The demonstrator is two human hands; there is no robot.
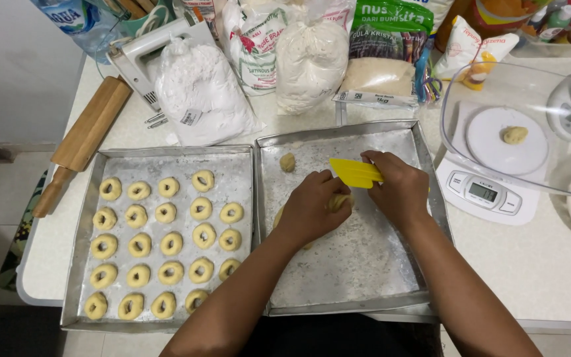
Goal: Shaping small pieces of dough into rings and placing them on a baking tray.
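Both forearms reach over my floured tray [391, 277]: left hand [312, 210] closed on the dough [340, 201], pinning it mid-tray, so my right hand [399, 188], gripping the scraper [355, 173], can cut.

A pale dough lump [338, 201] lies near the middle of a floured metal tray [358, 264], mostly hidden. A flat yellow scraper [353, 173] is tilted just above it.

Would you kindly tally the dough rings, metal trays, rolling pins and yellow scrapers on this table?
Dough rings: 23
Metal trays: 2
Rolling pins: 1
Yellow scrapers: 1
Total: 27
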